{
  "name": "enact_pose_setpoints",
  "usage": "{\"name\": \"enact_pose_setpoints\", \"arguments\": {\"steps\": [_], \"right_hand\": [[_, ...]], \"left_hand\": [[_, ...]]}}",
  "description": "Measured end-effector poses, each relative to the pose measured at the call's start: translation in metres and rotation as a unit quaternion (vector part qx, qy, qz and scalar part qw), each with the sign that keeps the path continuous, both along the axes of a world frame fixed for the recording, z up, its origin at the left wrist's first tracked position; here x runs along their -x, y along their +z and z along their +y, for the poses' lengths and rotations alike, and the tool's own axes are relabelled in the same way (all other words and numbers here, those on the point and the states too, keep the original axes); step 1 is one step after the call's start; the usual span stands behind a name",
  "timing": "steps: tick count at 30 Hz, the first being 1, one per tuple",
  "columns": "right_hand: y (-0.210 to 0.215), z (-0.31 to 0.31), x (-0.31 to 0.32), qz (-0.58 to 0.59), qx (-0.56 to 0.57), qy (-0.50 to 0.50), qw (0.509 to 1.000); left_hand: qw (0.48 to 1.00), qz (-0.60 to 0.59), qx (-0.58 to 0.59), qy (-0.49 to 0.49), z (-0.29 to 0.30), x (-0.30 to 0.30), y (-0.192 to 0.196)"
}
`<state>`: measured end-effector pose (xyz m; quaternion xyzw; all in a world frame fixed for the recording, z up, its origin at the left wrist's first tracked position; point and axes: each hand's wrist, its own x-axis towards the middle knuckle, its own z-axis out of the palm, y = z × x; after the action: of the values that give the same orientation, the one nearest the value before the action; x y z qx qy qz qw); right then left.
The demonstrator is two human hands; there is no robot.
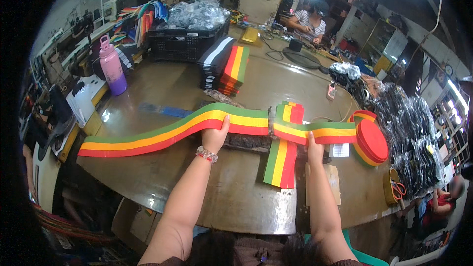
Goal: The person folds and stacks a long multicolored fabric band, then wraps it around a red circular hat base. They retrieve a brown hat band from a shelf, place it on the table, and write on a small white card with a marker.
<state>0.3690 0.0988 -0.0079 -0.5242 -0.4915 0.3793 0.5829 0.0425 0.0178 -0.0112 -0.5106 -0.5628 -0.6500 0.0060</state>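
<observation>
A wide strap striped green, yellow and red (162, 127) stretches across the table, its left end hanging near the table's edge. My left hand (215, 137) grips its lower edge, thumb in front and fingers hidden behind. Further right, my right hand (314, 149) holds the same strap, its thumb on the red stripe; the other fingers are mostly hidden. Between them, the strap passes a narrow upright dark piece (271, 121). To the right, the strap reaches a coiled roll (373, 140) with a red face. Cut striped strips (280, 167) lie crosswise under the strap.
Behind the strap stand stacks of black-and-white strips (215, 61) and striped strips (236, 70). A black crate (177, 44) and pink-purple bottle (113, 66) stand back left. Plastic-wrapped dark goods (406, 133) and orange-handled scissors (398, 189) are at right. Another person (310, 23) sits across the table.
</observation>
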Motion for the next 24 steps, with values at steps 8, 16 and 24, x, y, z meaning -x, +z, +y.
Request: {"name": "enact_pose_setpoints", "arguments": {"steps": [8,16,24], "right_hand": [[0.115,-0.050,-0.006,0.044,-0.076,0.081,0.993],[0.091,-0.035,0.005,-0.283,0.230,0.306,0.879],[0.065,-0.057,0.029,-0.369,-0.003,0.125,0.921]], "left_hand": [[0.990,-0.134,-0.024,-0.025,-0.003,0.002,0.004],[0.988,-0.145,-0.035,-0.032,-0.001,0.001,0.002],[0.961,-0.276,0.011,-0.023,-0.010,-0.005,0.030]]}}
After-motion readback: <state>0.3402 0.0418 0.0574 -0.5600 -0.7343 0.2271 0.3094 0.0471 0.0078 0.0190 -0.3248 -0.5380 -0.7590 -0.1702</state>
